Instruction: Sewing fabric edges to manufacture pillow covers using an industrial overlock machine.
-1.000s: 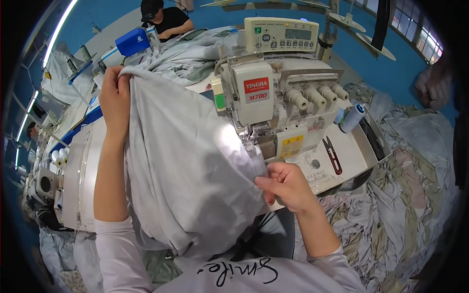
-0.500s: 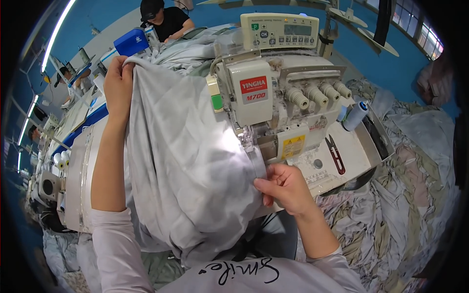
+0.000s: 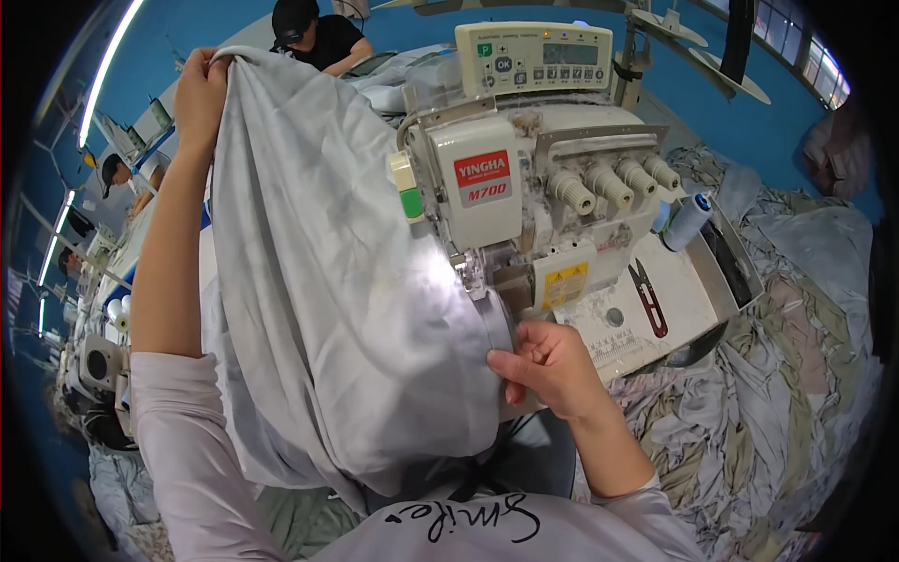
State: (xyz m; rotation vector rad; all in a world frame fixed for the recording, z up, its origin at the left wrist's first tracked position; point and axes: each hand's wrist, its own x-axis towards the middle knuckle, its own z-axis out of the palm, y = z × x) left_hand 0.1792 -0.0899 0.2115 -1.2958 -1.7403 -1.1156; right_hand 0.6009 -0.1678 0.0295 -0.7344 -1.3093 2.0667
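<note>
A large light-grey cloth (image 3: 318, 253) hangs in long folds from my left hand (image 3: 201, 98), which is raised at the far left and closed on the cloth's upper edge. My right hand (image 3: 552, 370) pinches the cloth's right edge between thumb and fingers, just in front of the presser foot (image 3: 476, 276). That edge runs up to the needle area of a white overlock sewing machine (image 3: 473, 183), where a lamp lights the cloth. The fabric covers the machine's bed on the left.
Thread snips (image 3: 648, 298) with dark red handles lie on the machine's table (image 3: 599, 342), near a blue thread spool (image 3: 688, 223). A control panel (image 3: 534, 58) tops the machine. Heaped fabric (image 3: 749, 403) fills the right side. Another person (image 3: 318, 37) works at the back.
My left hand has gone up and slightly left, lifting the cloth higher and stretching its folds. My right hand keeps its pinch in nearly the same place by the machine.
</note>
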